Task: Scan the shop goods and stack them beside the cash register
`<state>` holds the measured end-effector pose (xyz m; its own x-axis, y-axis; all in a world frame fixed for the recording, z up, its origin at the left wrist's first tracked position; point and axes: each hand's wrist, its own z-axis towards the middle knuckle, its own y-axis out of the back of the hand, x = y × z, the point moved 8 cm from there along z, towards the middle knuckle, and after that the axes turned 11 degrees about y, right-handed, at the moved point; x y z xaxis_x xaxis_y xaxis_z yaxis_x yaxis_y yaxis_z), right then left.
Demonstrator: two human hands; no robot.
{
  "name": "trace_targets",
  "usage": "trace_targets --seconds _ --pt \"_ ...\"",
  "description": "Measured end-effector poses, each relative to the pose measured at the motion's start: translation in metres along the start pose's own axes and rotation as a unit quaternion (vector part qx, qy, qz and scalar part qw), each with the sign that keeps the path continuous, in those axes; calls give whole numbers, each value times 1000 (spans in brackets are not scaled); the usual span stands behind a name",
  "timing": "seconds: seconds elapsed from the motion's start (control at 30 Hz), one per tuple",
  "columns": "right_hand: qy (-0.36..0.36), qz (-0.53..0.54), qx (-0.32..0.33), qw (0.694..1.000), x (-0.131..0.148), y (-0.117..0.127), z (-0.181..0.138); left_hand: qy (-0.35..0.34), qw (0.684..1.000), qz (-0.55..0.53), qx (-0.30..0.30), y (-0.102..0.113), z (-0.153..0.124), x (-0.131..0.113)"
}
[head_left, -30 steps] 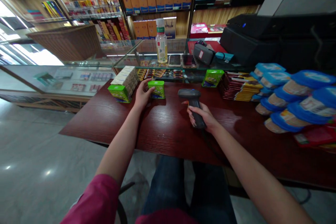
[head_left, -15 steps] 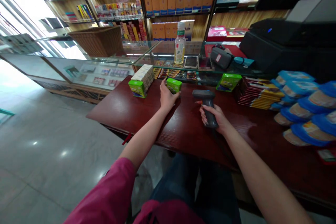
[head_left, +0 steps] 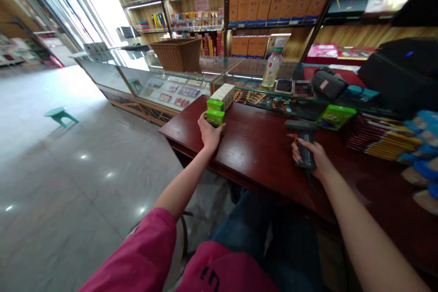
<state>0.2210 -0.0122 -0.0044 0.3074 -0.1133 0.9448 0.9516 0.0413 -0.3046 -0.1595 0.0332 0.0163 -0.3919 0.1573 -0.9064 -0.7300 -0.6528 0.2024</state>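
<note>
My left hand (head_left: pixel 210 133) is closed around a small green box (head_left: pixel 215 117), thumb on one side and fingers on the other. Just behind that box, at the far left of the dark red table (head_left: pixel 253 146), stands a row of similar boxes (head_left: pixel 224 95) with pale sides and a green front, partly covered by the held one. My right hand (head_left: pixel 313 155) grips the handle of a dark grey barcode scanner (head_left: pixel 304 143), its head pointing left above the table. A cable runs down from the handle. Another green box (head_left: pixel 335 117) leans beyond the scanner.
Stacked red and yellow packets (head_left: pixel 379 137) and blue-lidded tubs (head_left: pixel 426 164) line the right side. On the glass counter (head_left: pixel 239 70) stand a drink bottle (head_left: pixel 273 65), a phone (head_left: pixel 284 86) and a wicker basket (head_left: pixel 176 54). A green stool (head_left: pixel 59 114) is on the floor.
My left hand has carried the green box left, up to the front of the row. The view has swung left. The scanner stays in my right hand.
</note>
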Motion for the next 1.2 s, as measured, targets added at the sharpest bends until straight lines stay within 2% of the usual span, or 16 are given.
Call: trace_targets --seconds 0.1,0.23,0.37,0.47,0.6,0.7,0.77,0.83,0.9,1.0,1.1,1.2 --pt "-8 -14 -12 1000 -1 3 0 10 1000 -1 -16 5 18 8" --pt "-11 -29 -25 999 -2 9 2 8 1000 -10 -6 -6 35 15" --pt "-4 -35 -13 999 -1 6 3 1 1000 -21 23 -18 44 20" --pt "-5 -32 -6 999 0 5 2 -9 1000 -12 24 -15 44 18" --pt "-2 -22 -13 1000 6 19 0 -66 998 20 -8 -2 26 -9" --pt "8 -14 -27 1000 17 41 -6 -152 988 32 26 -13 -4 -44" --pt "19 0 -33 999 26 58 -11 -211 973 34 87 -39 -29 -67" --pt "27 13 -22 999 32 71 -17 -251 953 36 164 -79 -57 -84" --pt "24 19 -3 1000 35 80 -23 -267 931 34 247 -129 -86 -96" --pt "26 24 31 999 34 83 -28 -255 897 20 359 -207 -127 -108" --pt "46 38 13 998 31 88 -25 -232 878 -14 418 -279 -155 -117" --pt "82 38 -33 995 31 95 -19 -203 873 -64 439 -340 -166 -125"
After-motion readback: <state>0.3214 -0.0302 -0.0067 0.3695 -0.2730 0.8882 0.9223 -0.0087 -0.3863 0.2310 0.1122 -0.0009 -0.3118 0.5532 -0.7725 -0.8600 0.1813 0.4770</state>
